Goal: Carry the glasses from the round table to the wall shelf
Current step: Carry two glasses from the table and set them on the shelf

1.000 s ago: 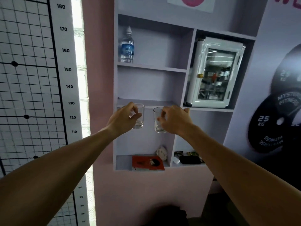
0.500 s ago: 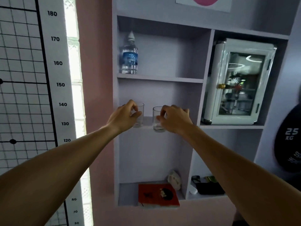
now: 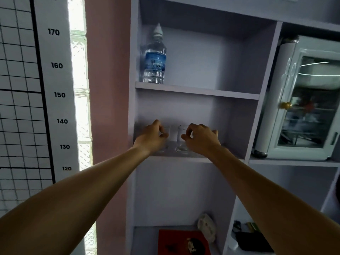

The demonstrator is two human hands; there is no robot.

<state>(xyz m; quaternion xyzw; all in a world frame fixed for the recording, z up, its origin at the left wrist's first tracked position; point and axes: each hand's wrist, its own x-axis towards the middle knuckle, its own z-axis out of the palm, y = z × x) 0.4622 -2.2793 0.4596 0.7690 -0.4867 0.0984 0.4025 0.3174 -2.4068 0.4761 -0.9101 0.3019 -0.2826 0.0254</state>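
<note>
Two clear glasses are sitting, or very nearly sitting, on the middle board of the wall shelf (image 3: pixel 184 159), side by side and just apart. The right-hand glass (image 3: pixel 182 138) is showing plainly, its base looking as if it is meeting the board; the left-hand glass (image 3: pixel 166 138) is mostly hiding behind the fingers holding it. The right hand (image 3: pixel 201 139) is pinching its glass near the rim between thumb and fingertips, and the left hand (image 3: pixel 153 138) is curling its grip around the other glass in the same way. Both arms are reaching out at full stretch into the compartment.

The step in hand appears to be the setting-down, the last part of the carry. The next move is probably calling for each grip to loosen only once both bases are resting flat, then for the hands to draw straight back without nudging the rims. One board up, a water bottle (image 3: pixel 153 57) is standing at the left, well clear. To the right, a small glass-door fridge (image 3: pixel 303 105) is filling the neighbouring compartment.
</note>
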